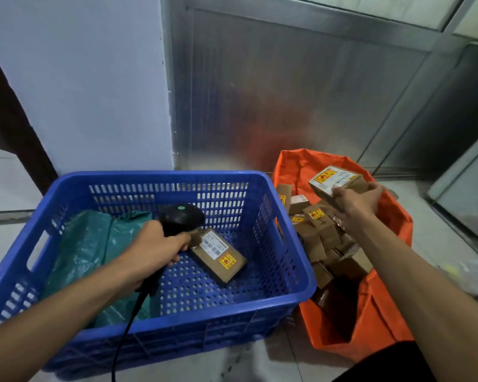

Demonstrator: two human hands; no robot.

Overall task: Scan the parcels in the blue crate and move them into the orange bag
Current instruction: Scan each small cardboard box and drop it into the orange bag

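My left hand (153,248) grips a black corded barcode scanner (181,217) inside the blue crate (149,334). The scanner's head points toward a brown cardboard parcel (218,255) with a white label and yellow sticker, lying on the crate's floor. A green plastic parcel (94,252) fills the crate's left side. My right hand (356,201) holds another cardboard parcel (334,179) above the open orange bag (375,326). Several cardboard parcels (320,235) are piled inside the bag.
The crate and bag stand side by side on a pale tiled floor (232,362). A white wall (80,92) and a metal panel (287,92) rise right behind them. The scanner's cable (122,340) hangs over the crate's front wall.
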